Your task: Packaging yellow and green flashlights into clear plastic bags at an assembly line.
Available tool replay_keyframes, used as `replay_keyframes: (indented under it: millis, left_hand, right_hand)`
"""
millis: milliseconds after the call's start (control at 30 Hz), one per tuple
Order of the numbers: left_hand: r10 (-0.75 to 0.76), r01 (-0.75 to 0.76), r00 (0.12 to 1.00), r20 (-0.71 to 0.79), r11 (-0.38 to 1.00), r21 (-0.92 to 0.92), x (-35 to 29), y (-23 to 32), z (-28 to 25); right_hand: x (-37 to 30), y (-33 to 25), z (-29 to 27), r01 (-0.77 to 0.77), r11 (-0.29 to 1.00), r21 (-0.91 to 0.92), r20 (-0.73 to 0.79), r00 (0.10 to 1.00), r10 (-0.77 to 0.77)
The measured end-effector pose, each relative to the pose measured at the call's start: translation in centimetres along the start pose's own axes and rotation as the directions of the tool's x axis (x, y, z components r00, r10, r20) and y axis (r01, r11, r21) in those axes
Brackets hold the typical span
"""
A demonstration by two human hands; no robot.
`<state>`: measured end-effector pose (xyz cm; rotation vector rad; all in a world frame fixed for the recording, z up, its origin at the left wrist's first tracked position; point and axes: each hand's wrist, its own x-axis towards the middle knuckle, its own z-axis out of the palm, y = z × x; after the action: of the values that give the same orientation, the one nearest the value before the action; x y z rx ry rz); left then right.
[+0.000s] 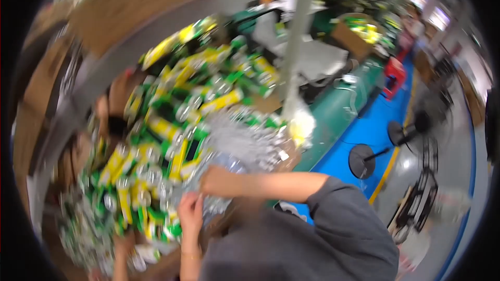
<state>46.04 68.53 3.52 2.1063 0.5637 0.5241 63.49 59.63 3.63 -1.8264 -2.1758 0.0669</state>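
Green-and-yellow containers, bottle-like with pale ends, lie heaped across the left and middle of a long counter, which is green where bare along its right edge. Beside them, nearer that edge, sits a heap of clear pieces, apparently kept separate for easy reach. The person's right hand comes in from the right over the heap's near end; the left hand rises from below — thumb and fingers close together, just beside the right. Blur hides whether either grasps anything, so I cannot tell. Containers point every way: one near the middle slants up to the right, while others toward the near-left corner stand closer to straight away from the person — a loose pile, seemingly unsorted. The clear pieces show no common axis. Another person's hand reaches in at the near-left corner.
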Motion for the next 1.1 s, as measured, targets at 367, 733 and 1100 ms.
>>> replay_keyframes:
  millis: [367, 733, 1100]
  left_hand:
    - [-0.069, 0.071, 0.996, -0.052, 0.996, 0.053, -1.2, 2.2, 0.4]
    - [-0.219, 0.192, 0.976, -0.001, 0.860, -0.473, 1.1, 2.0, 0.7]
    - [-0.107, 0.238, 0.898, -0.427, 0.933, 0.268, -3.9, 1.7, -2.5]
  right_hand:
    - [-5.4, 4.0, -7.9, -0.027, 0.997, -0.077, -0.134, 0.991, 0.017]
    - [-2.4, -0.3, -6.9, -0.334, 0.597, 0.729, -0.003, 0.871, 0.491]
    - [-2.4, 8.5, -9.6, -0.504, 0.809, 0.302, 0.539, 0.790, 0.291]
